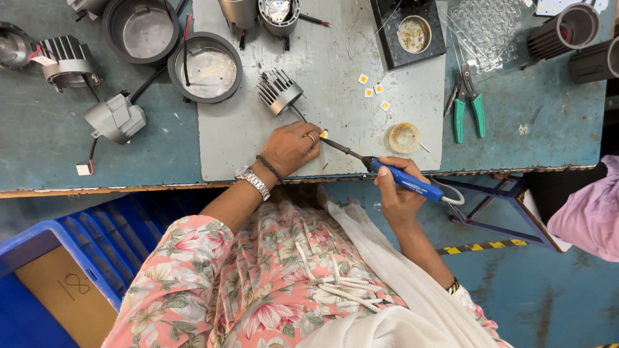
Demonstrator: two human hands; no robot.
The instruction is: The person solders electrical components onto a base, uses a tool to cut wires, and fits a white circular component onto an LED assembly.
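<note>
1. Nearest the camera, the right hand (396, 193) is wrapped closed around the blue handle of a soldering iron (393, 175), thumb lying on top and the cord looping off behind.
2. Its thin dark tip runs up and left to a small yellow LED chip (324, 134) on the grey work mat (412, 116), and seems to touch it.
3. On the far side of that chip, the left hand (290, 148) rests on the mat, fingers curled and pressed down at the chip, pinching or steadying it; whether a wire is also held there I cannot tell.
4. A dark lead runs from those fingers to a finned heat sink (278, 91) lying tilted just beyond the hand.
5. Four loose chips (373, 90) of the same kind lie on the mat, well apart from the hands, so I judge they are not yet soldered.
6. Near the iron's shaft stands a small round tin of paste (404, 137), and beyond it a black stand with a brass-wool cup (413, 34).
7. Green-handled cutters (467, 103) lie on the blue bench to the right.
8. To the left, round lamp housings (205, 67) sit open and bare inside, so by my reading the work is at an early stage with most pieces left.
</note>
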